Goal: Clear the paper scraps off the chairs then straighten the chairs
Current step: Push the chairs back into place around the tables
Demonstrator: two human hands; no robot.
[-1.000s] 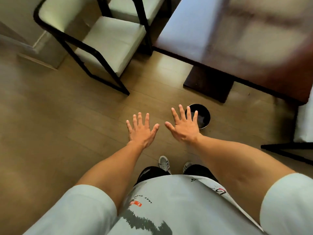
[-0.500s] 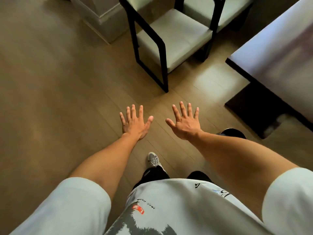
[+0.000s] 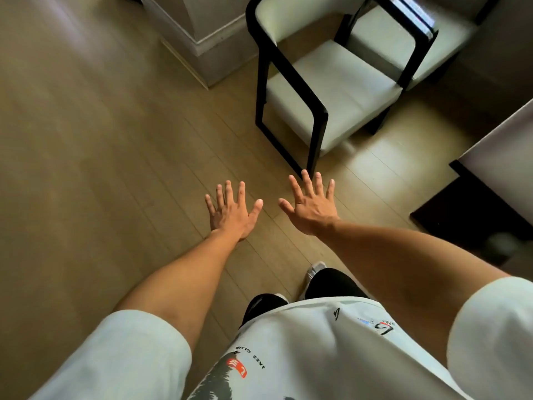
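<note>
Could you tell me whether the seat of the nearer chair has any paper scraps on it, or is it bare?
Bare: the nearer chair shows only plain pale cushion, with no scraps visible.

Single head-worn wide-angle view, looking steeply down and forward over the wearer's own chest. Nearest at 6 o'clock: white shirt and sleeves, close to the lens. Wooden floor filling the 9 o'clock side, farther off. Chair at 1 o'clock, table edge at 3 o'clock. No second view to overlap.
</note>
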